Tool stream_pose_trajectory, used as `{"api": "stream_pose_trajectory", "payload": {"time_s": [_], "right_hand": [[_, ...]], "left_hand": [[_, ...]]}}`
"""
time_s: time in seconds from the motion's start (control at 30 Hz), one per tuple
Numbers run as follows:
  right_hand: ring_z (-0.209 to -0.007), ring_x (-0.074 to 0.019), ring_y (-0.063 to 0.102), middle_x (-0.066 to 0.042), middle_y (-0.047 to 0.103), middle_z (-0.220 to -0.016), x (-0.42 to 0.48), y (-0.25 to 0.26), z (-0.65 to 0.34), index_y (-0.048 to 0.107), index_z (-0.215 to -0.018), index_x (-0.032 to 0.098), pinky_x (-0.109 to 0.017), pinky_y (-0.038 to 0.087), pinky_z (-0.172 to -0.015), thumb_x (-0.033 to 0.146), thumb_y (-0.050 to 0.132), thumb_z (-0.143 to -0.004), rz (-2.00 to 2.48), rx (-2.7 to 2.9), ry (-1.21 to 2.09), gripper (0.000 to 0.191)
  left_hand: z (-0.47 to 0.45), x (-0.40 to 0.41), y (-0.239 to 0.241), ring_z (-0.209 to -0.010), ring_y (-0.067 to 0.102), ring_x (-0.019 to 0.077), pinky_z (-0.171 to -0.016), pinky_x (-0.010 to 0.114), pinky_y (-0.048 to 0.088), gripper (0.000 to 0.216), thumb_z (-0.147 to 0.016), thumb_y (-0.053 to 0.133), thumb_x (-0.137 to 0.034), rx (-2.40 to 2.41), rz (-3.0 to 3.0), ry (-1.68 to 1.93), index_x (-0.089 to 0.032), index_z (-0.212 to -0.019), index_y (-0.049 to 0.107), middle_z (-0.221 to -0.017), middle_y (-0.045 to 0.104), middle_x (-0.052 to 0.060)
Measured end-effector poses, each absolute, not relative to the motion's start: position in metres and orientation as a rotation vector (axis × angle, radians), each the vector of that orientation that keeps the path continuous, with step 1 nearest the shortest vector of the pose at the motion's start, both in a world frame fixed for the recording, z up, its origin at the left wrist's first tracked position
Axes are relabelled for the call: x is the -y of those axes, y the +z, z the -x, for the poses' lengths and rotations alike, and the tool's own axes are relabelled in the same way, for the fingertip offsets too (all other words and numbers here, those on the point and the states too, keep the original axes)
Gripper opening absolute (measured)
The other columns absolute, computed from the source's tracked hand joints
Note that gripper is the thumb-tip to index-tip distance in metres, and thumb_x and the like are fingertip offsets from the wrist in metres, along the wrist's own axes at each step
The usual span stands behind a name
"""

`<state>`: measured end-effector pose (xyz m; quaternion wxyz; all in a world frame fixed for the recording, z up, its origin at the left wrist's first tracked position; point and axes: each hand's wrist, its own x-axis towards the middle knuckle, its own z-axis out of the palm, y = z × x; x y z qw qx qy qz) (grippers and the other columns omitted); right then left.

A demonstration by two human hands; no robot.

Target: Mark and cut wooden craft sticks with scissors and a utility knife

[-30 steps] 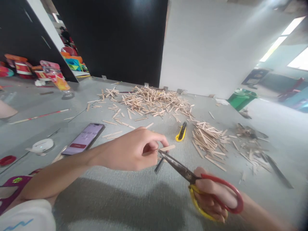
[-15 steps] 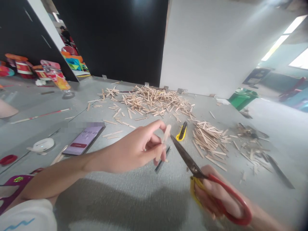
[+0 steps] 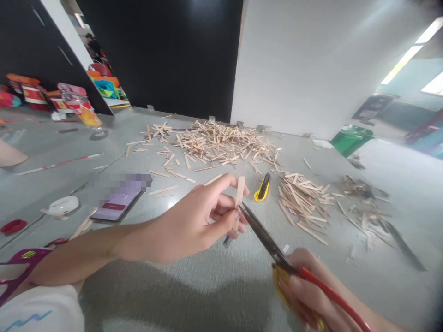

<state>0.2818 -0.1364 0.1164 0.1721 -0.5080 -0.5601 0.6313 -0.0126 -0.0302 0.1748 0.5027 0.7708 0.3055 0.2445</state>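
My left hand (image 3: 195, 221) pinches a short wooden stick (image 3: 239, 191) upright between thumb and fingers, above the grey table (image 3: 173, 286). My right hand (image 3: 311, 295), at the lower right, grips red-and-yellow scissors (image 3: 273, 246). The scissors' dark blades point up-left and their tips meet the stick at my left fingertips. A small dark piece (image 3: 226, 240) lies on the table just under my left hand.
A big heap of wooden sticks (image 3: 221, 143) lies at the back, a smaller pile (image 3: 301, 196) to the right, scraps (image 3: 363, 207) further right. A yellow utility knife (image 3: 262, 188), a phone (image 3: 116, 205) and a white tape dispenser (image 3: 62, 205) lie nearby. A green bin (image 3: 351, 138) stands beyond.
My left hand turned the stick from lying level to standing upright. My right hand dropped lower and rightward, then brought the scissor blades back against the stick.
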Motion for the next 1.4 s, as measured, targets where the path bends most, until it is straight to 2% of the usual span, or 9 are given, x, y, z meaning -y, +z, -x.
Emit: {"api": "stream_pose_trajectory", "payload": {"time_s": [0.17,0.4,0.63,0.73,0.9,1.03,1.13,1.4], "right_hand": [[-0.057,-0.0135,0.046,0.007,0.052,-0.067,0.137,0.117,-0.278,0.050,-0.103,0.025,-0.028,0.042,-0.058,0.086,0.052,-0.102,1.520,1.552,1.804,0.062],[-0.051,-0.0122,0.038,0.010,0.048,-0.061,0.141,0.100,-0.276,0.049,-0.103,0.026,-0.027,0.035,-0.051,0.080,0.050,-0.107,1.411,1.522,1.787,0.055],[-0.050,-0.0123,0.037,0.010,0.048,-0.059,0.140,0.100,-0.273,0.048,-0.096,0.027,-0.027,0.033,-0.051,0.077,0.048,-0.109,1.395,1.554,1.724,0.052],[-0.052,-0.0123,0.039,0.008,0.050,-0.060,0.141,0.100,-0.272,0.047,-0.090,0.027,-0.027,0.035,-0.053,0.076,0.048,-0.109,1.415,1.574,1.709,0.052],[-0.048,-0.0113,0.039,0.007,0.046,-0.052,0.139,0.100,-0.270,0.049,-0.076,0.026,-0.027,0.030,-0.048,0.079,0.049,-0.107,1.424,1.581,1.721,0.061],[-0.048,-0.0115,0.043,0.003,0.046,-0.050,0.134,0.103,-0.269,0.041,-0.054,0.026,-0.027,0.032,-0.048,0.077,0.051,-0.108,1.395,1.626,1.737,0.075],[-0.046,-0.0107,0.040,0.002,0.044,-0.047,0.133,0.103,-0.267,0.039,-0.049,0.026,-0.027,0.028,-0.046,0.075,0.053,-0.108,1.411,1.636,1.744,0.078],[-0.048,-0.0110,0.036,0.007,0.043,-0.052,0.136,0.108,-0.262,0.046,-0.073,0.027,-0.028,0.026,-0.049,0.087,0.048,-0.102,1.445,1.610,1.678,0.067]], "left_hand": [[0.010,0.033,0.173,-0.085,0.081,0.0184,-0.074,0.028,0.060,0.016,-0.113,0.053,-0.027,-0.748,-1.887,0.624,-0.026,-0.105,0.040,-0.094,0.082,0.002],[0.005,0.036,0.163,-0.084,0.083,0.0205,-0.075,0.030,0.063,0.013,-0.113,0.054,-0.029,-0.756,-1.859,0.719,-0.026,-0.117,0.042,-0.098,0.084,0.004],[0.003,0.037,0.161,-0.080,0.080,0.0197,-0.066,0.026,0.058,0.016,-0.109,0.061,-0.027,-0.799,-1.907,0.735,-0.026,-0.115,0.047,-0.092,0.083,0.003],[0.002,0.037,0.160,-0.080,0.080,0.0200,-0.066,0.026,0.058,0.015,-0.108,0.061,-0.027,-0.802,-1.905,0.733,-0.026,-0.116,0.048,-0.091,0.083,0.003],[0.001,0.038,0.157,-0.081,0.080,0.0210,-0.070,0.029,0.062,0.018,-0.107,0.063,-0.028,-0.802,-1.861,0.753,-0.026,-0.116,0.047,-0.090,0.083,0.003],[0.001,0.039,0.156,-0.082,0.081,0.0220,-0.072,0.030,0.064,0.019,-0.107,0.064,-0.030,-0.809,-1.861,0.770,-0.027,-0.115,0.047,-0.089,0.083,0.003],[0.001,0.039,0.155,-0.080,0.081,0.0222,-0.073,0.031,0.064,0.020,-0.107,0.064,-0.031,-0.813,-1.877,0.792,-0.027,-0.116,0.048,-0.090,0.083,0.004],[0.002,0.039,0.157,-0.080,0.081,0.0214,-0.071,0.030,0.062,0.017,-0.108,0.062,-0.029,-0.814,-1.911,0.791,-0.027,-0.115,0.047,-0.090,0.083,0.004]]}}
